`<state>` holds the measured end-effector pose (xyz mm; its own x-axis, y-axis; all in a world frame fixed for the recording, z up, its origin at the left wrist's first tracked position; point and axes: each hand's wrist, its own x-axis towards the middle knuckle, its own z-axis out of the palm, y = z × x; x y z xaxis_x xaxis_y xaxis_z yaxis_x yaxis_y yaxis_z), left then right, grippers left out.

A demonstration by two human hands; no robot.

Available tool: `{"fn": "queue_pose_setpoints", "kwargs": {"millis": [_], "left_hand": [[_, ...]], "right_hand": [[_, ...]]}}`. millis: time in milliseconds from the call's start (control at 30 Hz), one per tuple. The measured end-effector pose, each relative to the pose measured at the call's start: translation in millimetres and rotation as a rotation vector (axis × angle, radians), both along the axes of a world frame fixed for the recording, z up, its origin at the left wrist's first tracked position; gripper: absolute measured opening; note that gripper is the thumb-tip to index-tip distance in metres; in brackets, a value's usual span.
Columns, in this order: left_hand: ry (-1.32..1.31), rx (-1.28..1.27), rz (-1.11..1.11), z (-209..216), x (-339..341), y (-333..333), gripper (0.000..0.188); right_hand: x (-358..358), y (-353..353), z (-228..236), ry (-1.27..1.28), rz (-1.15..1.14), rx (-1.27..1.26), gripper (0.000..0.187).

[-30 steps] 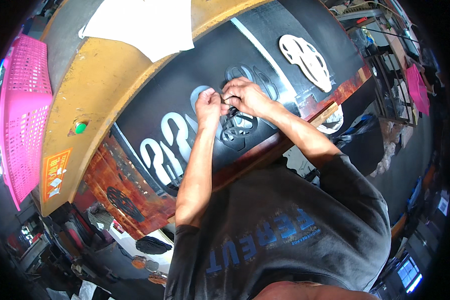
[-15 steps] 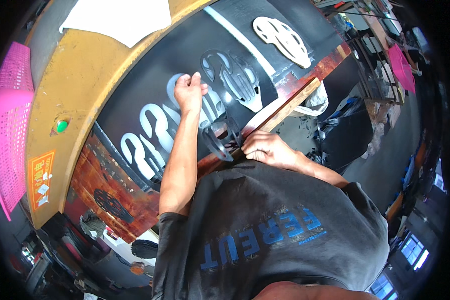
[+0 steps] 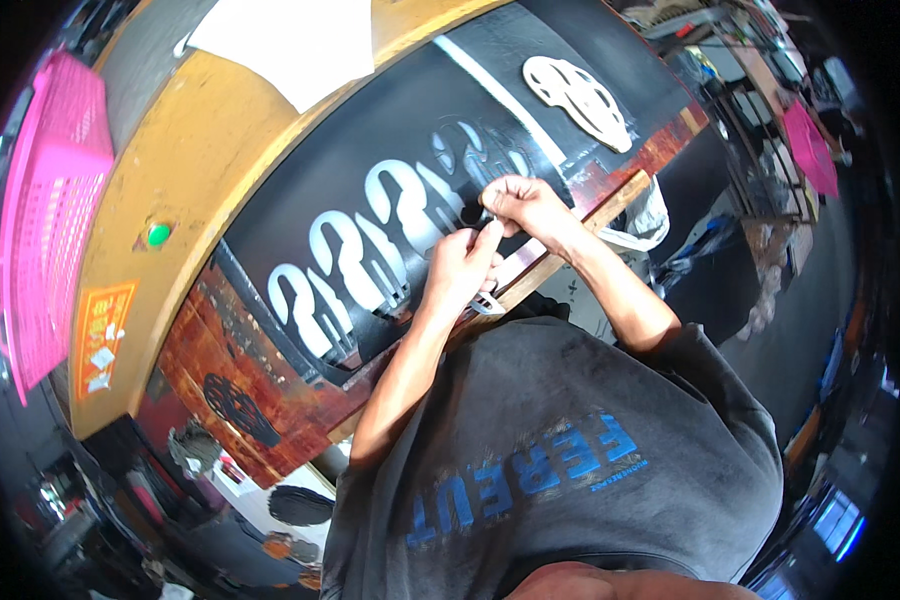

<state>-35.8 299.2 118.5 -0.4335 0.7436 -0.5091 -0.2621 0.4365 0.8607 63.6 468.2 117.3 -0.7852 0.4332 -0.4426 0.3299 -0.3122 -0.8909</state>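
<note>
My left hand (image 3: 462,268) and my right hand (image 3: 532,212) meet over the near edge of a black sheet (image 3: 305,180). Both are closed, thumbs against bent fingers, fingertips almost touching. A dark cut-out piece (image 3: 486,303) shows in part below my left hand, which appears to grip it; my fingers hide most of it. What my right fingertips pinch is too small to make out. Left of my hands, a row of pale sole-shaped openings (image 3: 335,250) runs through the sheet. Just beyond my fingers lies a dark sole-shaped outline (image 3: 475,150) with slots.
A cream sole-shaped plate (image 3: 580,100) lies at the far right of the sheet. A yellow machine beam (image 3: 205,130) with a green button (image 3: 158,235) crosses behind. A wooden strip (image 3: 620,198) edges the table. Pink baskets (image 3: 65,220) stand left; a black slotted piece (image 3: 240,408) rests nearer.
My left hand has come right and nearer to meet my right hand, which has moved up and forward over the sheet. The dark piece that stood beside my right hand is now mostly hidden.
</note>
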Motion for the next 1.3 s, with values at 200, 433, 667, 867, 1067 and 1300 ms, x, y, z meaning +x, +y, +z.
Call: {"fn": "queue_pose_setpoints", "kwargs": {"millis": [200, 433, 667, 867, 1067, 1300], "left_hand": [[-0.087, 0.051, 0.098, -10.5, 12.3, -5.8, 0.050], [0.411, 0.163, -0.370, 9.9, 30.5, -54.1, 0.036], [0.367, 0.111, 0.040, -21.5, -50.9, -48.4, 0.053], [0.241, -0.085, -0.226, -56.1, -51.4, 5.9, 0.017], [0.005, 0.168, -0.074, -73.1, -47.7, -0.2, 0.018], [-0.250, -0.029, -0.040, -52.9, -59.8, 6.7, 0.016]], "right_hand": [[-2.1, 1.8, -11.2, -0.035, 0.060, 0.067, 0.017], [-16.3, 50.5, -12.3, -0.077, -0.103, 0.233, 0.021], [-24.5, 12.5, 15.2, 0.140, 0.159, 0.086, 0.024], [-38.5, 6.2, -0.6, 0.145, 0.188, -0.111, 0.028], [-52.2, 15.2, -48.0, -0.160, 0.184, 0.266, 0.036], [-60.7, 19.1, -63.0, -0.204, 0.240, 0.571, 0.031]]}}
